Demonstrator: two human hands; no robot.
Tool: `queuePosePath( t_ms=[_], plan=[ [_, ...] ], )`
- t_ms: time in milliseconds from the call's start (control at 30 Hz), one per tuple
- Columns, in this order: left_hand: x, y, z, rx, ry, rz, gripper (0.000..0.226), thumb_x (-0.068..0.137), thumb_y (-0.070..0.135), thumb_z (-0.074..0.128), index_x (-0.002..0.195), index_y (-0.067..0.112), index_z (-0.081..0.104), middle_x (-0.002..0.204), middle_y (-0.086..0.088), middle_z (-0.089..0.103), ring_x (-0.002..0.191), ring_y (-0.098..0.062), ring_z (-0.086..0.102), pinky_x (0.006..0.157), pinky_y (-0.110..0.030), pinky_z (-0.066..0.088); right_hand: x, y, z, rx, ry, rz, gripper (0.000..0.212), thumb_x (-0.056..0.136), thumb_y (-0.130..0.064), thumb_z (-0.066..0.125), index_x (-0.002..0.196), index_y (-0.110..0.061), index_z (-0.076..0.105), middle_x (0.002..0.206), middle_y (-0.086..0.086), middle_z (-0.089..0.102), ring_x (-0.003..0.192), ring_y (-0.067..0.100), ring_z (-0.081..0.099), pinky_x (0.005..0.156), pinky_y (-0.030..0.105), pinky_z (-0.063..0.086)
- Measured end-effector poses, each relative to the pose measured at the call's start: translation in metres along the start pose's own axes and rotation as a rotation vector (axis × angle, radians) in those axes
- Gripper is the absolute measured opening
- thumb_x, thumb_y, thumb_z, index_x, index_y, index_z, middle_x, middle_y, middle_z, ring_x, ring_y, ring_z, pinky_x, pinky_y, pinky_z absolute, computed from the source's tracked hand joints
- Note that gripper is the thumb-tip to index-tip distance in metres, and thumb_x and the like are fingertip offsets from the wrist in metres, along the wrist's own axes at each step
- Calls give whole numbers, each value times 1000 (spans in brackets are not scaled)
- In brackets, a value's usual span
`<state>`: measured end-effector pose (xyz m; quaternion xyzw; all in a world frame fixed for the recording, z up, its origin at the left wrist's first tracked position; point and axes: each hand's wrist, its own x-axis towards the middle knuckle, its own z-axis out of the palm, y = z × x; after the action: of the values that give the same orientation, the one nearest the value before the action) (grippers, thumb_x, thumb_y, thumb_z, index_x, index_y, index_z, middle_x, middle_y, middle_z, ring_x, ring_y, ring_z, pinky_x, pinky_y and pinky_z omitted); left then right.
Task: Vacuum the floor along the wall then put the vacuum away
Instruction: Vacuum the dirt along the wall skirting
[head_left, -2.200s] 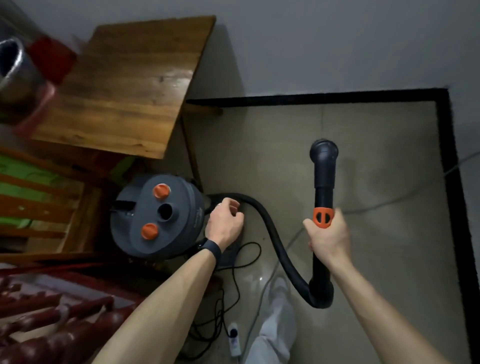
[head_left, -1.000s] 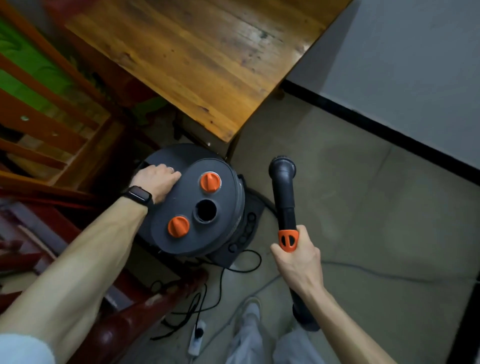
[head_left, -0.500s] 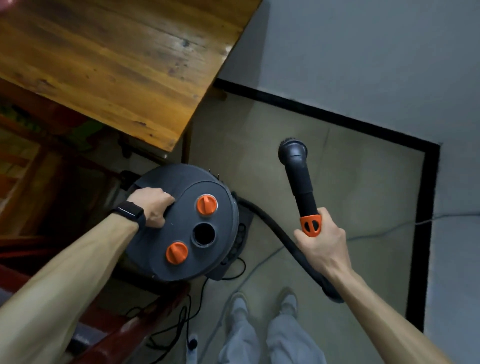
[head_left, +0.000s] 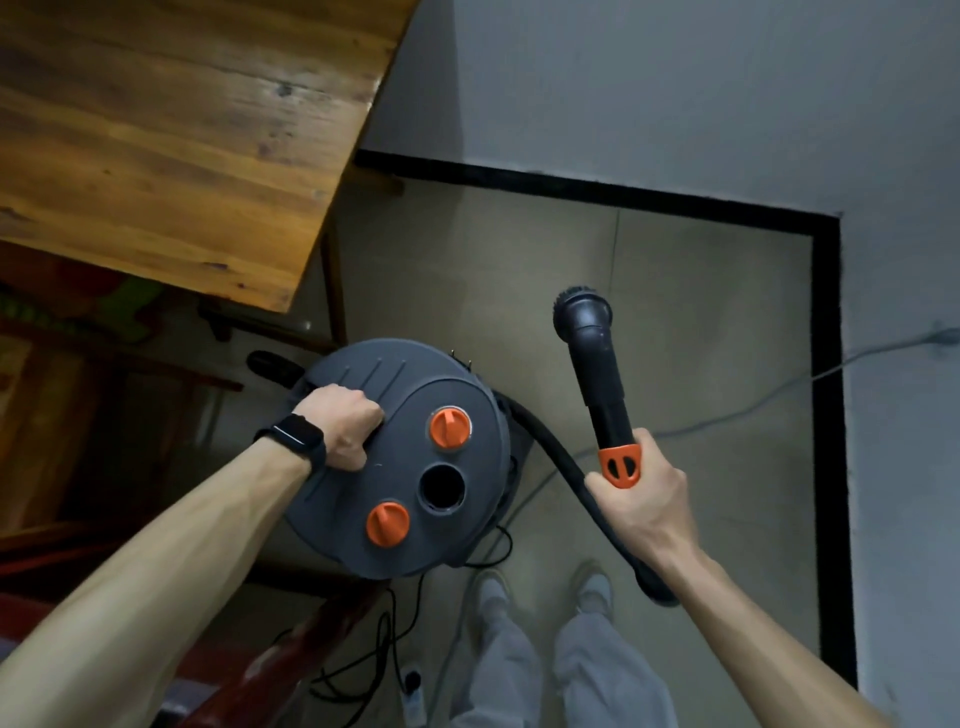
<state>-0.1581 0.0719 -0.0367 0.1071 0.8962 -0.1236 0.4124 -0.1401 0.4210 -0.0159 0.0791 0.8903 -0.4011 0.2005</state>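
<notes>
My left hand grips the round grey vacuum drum; my right hand holds the black hose wand pointing up.

A varnished wooden table fills the ten o'clock corner, with something green (too blurred to name) showing beneath its edge at nine. Tangled black cords lie beside a white power strip at six. A thin grey cable trails off toward three.
</notes>
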Motion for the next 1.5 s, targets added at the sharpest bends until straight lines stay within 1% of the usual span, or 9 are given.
queuePosePath(
  t_ms=[300, 467, 667, 900, 967, 1067, 1167, 1367, 1500],
  plan=[
    [-6, 57, -21, -148, -99, 49, 16, 70, 19, 60, 83, 14, 68, 98, -12, 70, 92, -34, 68, 64, -28, 46, -20, 17, -24, -13, 13, 26, 22, 80, -22, 70, 87, -28, 50, 58, -4, 51, 50, 15, 49, 52, 37, 47],
    [-26, 100, -52, -211, -53, 54, 27, 72, 17, 60, 94, 9, 72, 101, -14, 69, 95, -36, 67, 66, -28, 46, -37, 16, -39, 24, 34, 65, 20, 79, -22, 68, 85, -26, 49, 61, -1, 54, 54, 20, 51, 53, 33, 44],
    [-74, 129, -94, -250, -31, 44, 15, 71, 17, 59, 82, 13, 67, 90, -12, 66, 86, -34, 66, 66, -29, 50, -67, 8, -92, 36, 99, 15, 22, 82, -23, 71, 89, -25, 50, 63, 0, 56, 56, 21, 56, 50, 28, 42],
    [-108, 202, -112, -239, -64, 84, 10, 68, 16, 59, 75, 14, 67, 84, -8, 65, 80, -28, 65, 62, -28, 53, -114, 29, -179, 102, 418, 82, 23, 82, -21, 72, 92, -18, 52, 65, 3, 56, 54, 20, 55, 49, 26, 38],
    [-113, 227, -120, -215, -66, 100, 2, 67, 15, 61, 67, 17, 61, 80, -6, 63, 77, -27, 64, 59, -27, 51, -134, 46, -195, 124, 485, 119, 22, 82, -20, 72, 93, -17, 53, 64, 3, 55, 52, 20, 55, 47, 25, 38],
    [-119, 262, -131, -161, -82, 134, 7, 65, 14, 66, 63, 17, 60, 78, -6, 63, 75, -27, 64, 55, -27, 50, -167, 83, -217, 106, 588, 117, 25, 84, -16, 73, 97, -18, 51, 61, 1, 53, 50, 17, 54, 46, 21, 38],
    [-127, 294, -136, -67, -107, 172, 4, 62, 13, 69, 66, 14, 68, 76, -6, 66, 75, -25, 67, 54, -27, 53, -198, 125, -245, 60, 654, 117, 28, 86, -16, 72, 101, -19, 48, 60, -4, 51, 50, 9, 52, 47, 16, 33],
    [-149, 364, -131, 143, -144, 265, 13, 62, 14, 68, 74, 11, 73, 77, -8, 70, 70, -24, 67, 54, -29, 56, -250, 191, -286, 55, 781, 165, 27, 88, -13, 70, 110, -7, 55, 65, 6, 57, 57, 26, 54, 55, 28, 38],
    [-160, 419, -120, 255, -142, 347, 12, 72, 12, 65, 82, 8, 71, 79, -7, 65, 69, -25, 60, 54, -29, 47, -285, 216, -297, 136, 871, 234, 28, 90, -13, 70, 113, -7, 56, 66, 0, 52, 54, 14, 47, 50, 21, 29]
  ],
)
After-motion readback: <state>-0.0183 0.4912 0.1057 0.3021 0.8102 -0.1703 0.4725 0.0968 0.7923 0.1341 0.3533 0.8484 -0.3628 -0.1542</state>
